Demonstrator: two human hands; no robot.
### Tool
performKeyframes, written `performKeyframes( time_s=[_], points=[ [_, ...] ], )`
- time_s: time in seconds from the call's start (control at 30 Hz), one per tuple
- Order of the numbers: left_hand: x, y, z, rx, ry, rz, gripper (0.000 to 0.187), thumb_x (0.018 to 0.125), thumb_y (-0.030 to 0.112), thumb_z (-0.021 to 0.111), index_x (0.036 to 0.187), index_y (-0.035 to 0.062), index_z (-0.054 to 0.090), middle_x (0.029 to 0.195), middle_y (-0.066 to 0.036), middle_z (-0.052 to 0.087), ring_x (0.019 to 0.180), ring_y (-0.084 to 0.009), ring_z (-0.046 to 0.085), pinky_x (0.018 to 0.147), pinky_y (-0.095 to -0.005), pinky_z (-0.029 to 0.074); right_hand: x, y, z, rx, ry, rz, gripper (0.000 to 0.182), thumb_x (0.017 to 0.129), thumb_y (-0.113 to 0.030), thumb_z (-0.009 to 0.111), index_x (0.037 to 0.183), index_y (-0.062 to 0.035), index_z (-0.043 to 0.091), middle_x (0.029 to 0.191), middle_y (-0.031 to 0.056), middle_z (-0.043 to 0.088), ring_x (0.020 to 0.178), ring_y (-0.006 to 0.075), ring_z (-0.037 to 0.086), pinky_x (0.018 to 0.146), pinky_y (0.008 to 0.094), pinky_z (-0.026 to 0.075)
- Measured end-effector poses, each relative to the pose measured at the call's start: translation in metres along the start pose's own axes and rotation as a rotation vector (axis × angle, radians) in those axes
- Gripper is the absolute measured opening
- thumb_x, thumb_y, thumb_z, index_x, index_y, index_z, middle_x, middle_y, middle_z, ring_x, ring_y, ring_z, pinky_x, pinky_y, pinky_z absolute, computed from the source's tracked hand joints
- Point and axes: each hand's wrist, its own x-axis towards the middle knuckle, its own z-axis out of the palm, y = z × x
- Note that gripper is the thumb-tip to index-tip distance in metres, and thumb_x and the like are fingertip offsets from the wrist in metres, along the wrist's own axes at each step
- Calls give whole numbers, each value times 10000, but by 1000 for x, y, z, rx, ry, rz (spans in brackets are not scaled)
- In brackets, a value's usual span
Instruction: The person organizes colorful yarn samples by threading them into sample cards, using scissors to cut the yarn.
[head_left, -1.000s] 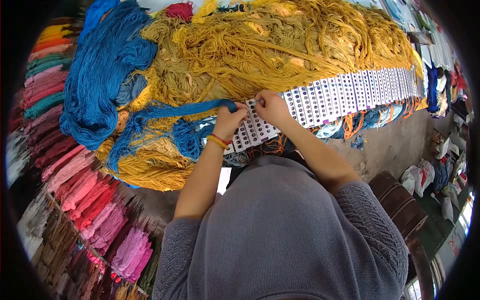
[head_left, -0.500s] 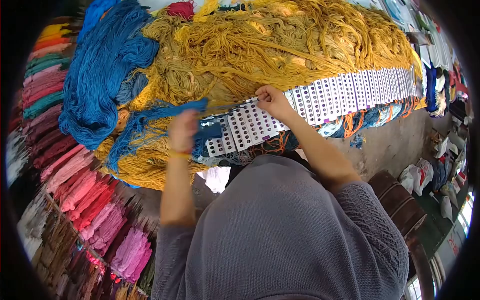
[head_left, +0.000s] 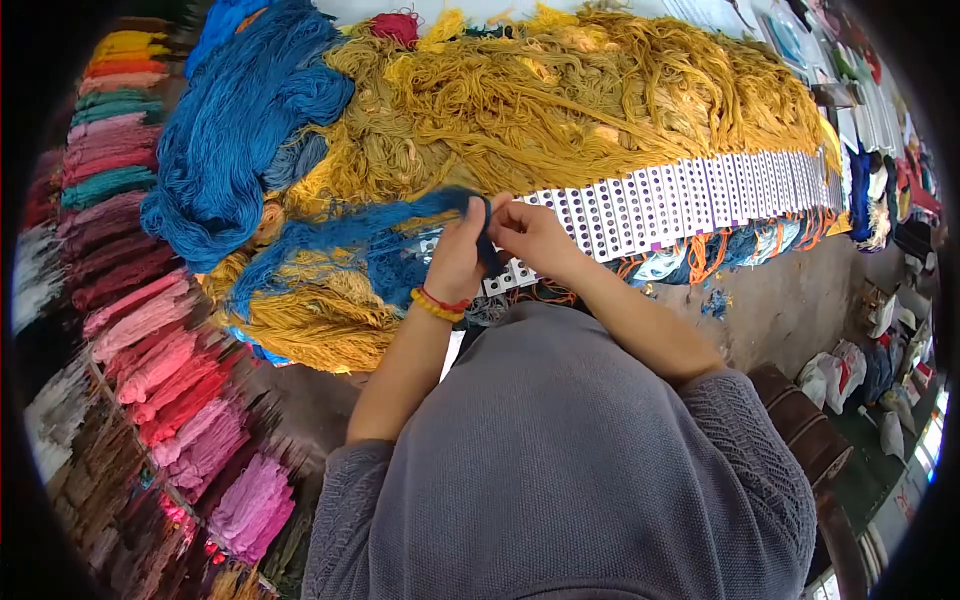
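Observation:
My left hand [head_left: 460, 250], with red and yellow bands at its wrist, is closed on a bundle of blue yarn [head_left: 400, 209] that trails off to the left. Right beside it, my right hand [head_left: 525, 235] has its fingers bent in at the yarn; what its fingertips pinch is too small to make out. Both hands are over the near edge of a row of white cards with dark holes [head_left: 640, 208]. Behind them spreads a large heap of mustard-yellow yarn [head_left: 560, 110].
A thick blue skein [head_left: 235, 130] lies at the heap's left end. Skeins in pink [head_left: 205, 440], red and other colours hang along the left. Orange and pale blue strands [head_left: 700, 250] hang below the cards. A brown seat [head_left: 800, 420] and plastic bags [head_left: 835, 375] are at the right.
My left hand has moved right with the blue yarn and now meets my right hand. The yarn is stretched further across the cards, and the view has shifted slightly.

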Motion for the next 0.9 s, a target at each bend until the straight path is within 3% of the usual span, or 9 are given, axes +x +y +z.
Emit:
performKeyframes(
  time_s=[0.3,0.5,0.57,0.6,0.7,0.73,0.77,0.87,0.9],
  points=[
    [-17,10,3,10,78,62,305,896,233,476,1056,-16,549,995,-69,569,864,-153,555,735,-294,471,-8,-9,2,36,-4,-98,99,822,-83,540,796,10,561,896,51,585,667,68,538,580,224,467],
    [-9,3,-19,-117,239,105,194,873,168,512,928,-8,572,852,-62,584,712,-127,545,558,-243,444,-7,-5,-2,-383,105,-120,79,800,-94,562,794,-19,535,876,32,594,653,91,522,594,224,418],
    [-7,2,-41,-463,-3,-7,160,864,186,525,858,30,562,731,-31,540,556,-95,461,455,-222,353,-4,-6,-4,429,-8,-23,82,781,-119,535,742,-49,519,905,37,592,609,123,486,556,249,394],
    [-11,8,-43,-419,120,-16,151,850,210,542,845,59,545,646,-4,482,468,-82,371,415,-215,283,-7,-21,-5,715,-5,86,87,775,-135,501,713,-74,500,905,56,596,587,161,481,549,282,395],
    [-28,44,-119,-305,235,259,133,770,93,563,888,53,517,560,39,372,437,-59,332,386,-203,242,-10,-34,-55,980,-324,-6,108,787,-159,501,739,-64,524,690,53,542,572,149,504,511,269,402],
    [-43,62,-149,-279,435,422,192,737,47,540,925,40,499,550,47,317,432,-55,289,372,-201,222,-21,-51,-76,897,-54,17,99,798,-148,487,758,-62,517,635,36,492,549,145,476,510,264,389],
    [-62,80,-191,-264,627,513,173,751,53,519,922,39,498,549,55,293,433,-49,256,366,-200,213,-21,-40,-139,799,-158,-51,92,806,-143,479,763,-71,518,622,33,485,545,141,464,519,279,390],
    [-113,122,-252,-120,1076,596,131,850,161,464,840,73,560,536,72,293,418,-31,235,367,-181,201,-67,-28,-371,-407,1099,-289,155,796,-113,455,685,-30,525,608,37,533,519,142,483,489,308,397],
    [-117,128,-231,-87,1128,656,145,855,174,463,825,81,571,528,75,294,411,-27,225,368,-176,196,-86,-56,-367,-197,1319,-440,173,808,-115,454,675,-36,529,619,40,544,544,137,491,503,299,400]
  ],
)
